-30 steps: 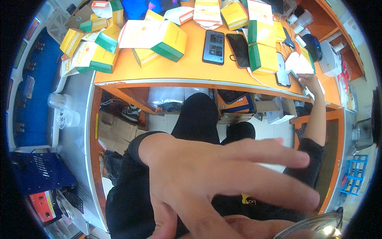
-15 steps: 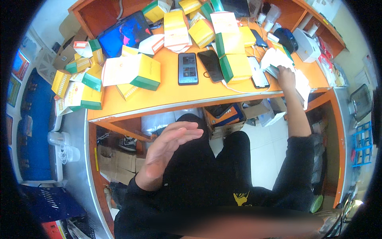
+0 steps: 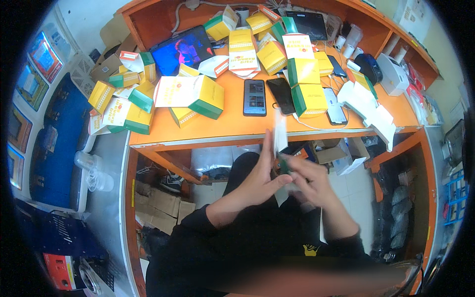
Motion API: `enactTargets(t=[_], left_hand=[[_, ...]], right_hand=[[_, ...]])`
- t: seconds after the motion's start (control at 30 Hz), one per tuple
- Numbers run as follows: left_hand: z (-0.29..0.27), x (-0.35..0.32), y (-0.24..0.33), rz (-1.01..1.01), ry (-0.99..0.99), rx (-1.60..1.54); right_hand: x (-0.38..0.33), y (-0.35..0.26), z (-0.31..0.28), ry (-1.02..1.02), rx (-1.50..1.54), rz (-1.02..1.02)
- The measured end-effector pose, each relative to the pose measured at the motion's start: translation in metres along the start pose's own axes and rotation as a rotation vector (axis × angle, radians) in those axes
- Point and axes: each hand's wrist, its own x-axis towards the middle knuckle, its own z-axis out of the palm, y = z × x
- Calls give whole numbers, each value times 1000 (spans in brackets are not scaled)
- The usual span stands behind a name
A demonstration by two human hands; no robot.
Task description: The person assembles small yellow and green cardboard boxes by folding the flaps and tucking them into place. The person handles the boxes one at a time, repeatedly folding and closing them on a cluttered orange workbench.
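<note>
Between my two hands, in front of the desk edge, is a thin flat carton [image 3: 280,137], white with a green part, seen nearly edge-on and blurred. My right hand [image 3: 312,179] has its fingers closed on the carton's lower, green end. On the other side, my left hand [image 3: 257,180] lies along the carton with straight fingers, its thumb stretched toward the green part. Whether its palm presses on the carton cannot be told. White flat cartons [image 3: 363,106] lie in a loose stack at the desk's right, hanging over the edge.
Yellow, white and green formed boxes crowd the orange desk [image 3: 237,129], including one large box [image 3: 190,94] at front left. Phones lie in the middle, near a dark phone [image 3: 281,94] and a white cable. A lit tablet [image 3: 183,52] leans behind; a white printer-like device [image 3: 392,73] stands right.
My right hand has left the white stack with a carton and come back over my lap. My left hand has moved right and up to meet it. The view has shifted.
</note>
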Motion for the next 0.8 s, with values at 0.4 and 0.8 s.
enactTargets(t=[0.4, 0.8], left_hand=[[5, -32, 6, 275, 136, 465], [9, -36, 3, 313, 369, 224]], right_hand=[[-4, -29, 29, 380, 622, 459], [-21, -39, 46, 359, 44, 186]])
